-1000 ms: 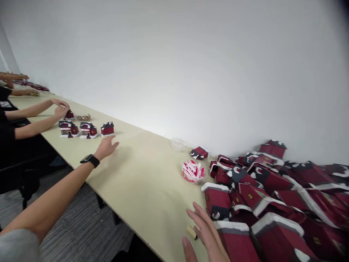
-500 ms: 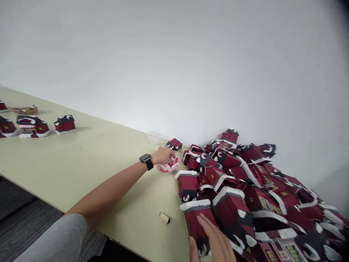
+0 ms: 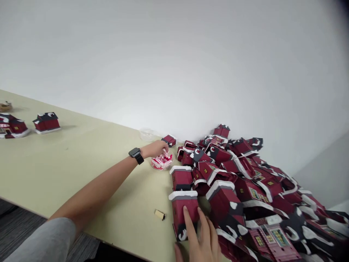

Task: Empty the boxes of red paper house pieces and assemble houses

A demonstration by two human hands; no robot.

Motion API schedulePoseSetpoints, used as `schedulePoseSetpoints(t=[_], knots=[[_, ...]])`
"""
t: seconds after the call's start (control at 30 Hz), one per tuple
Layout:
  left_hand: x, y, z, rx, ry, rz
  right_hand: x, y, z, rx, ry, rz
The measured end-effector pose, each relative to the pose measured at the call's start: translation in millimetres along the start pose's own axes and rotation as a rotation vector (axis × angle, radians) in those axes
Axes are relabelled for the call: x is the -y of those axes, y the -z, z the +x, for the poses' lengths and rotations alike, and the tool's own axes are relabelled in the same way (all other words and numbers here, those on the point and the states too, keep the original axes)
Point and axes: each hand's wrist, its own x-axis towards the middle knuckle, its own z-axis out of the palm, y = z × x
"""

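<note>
- Left hand (image 3: 155,149) has come further over the clear bowl (image 3: 161,162) since the last frame; fingers curled down into the red-and-white strips (image 3: 162,161), can't tell if it's pinching any.
- Right hand (image 3: 199,236) spread open, fingertips against the red card house (image 3: 184,213), not gripping, at the pile's near edge.
- Handling tip: light fingertips at the bowl; a soft touch on the house, since the stacked pile (image 3: 245,182) looks loose.
- Left palm hides part of the bowl.
- Right hand cut off by bottom edge; pile's lower houses hidden.
- Small beige block (image 3: 160,214) on the table (image 3: 81,171): can't make out what it is.
</note>
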Motion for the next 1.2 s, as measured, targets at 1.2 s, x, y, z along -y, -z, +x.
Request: schedulePoseSetpoints(t=[1.2], knots=[[-117, 85.8, -47, -0.256, -0.48, -0.133, 28, 18, 186, -0.04, -0.659, 1.173]])
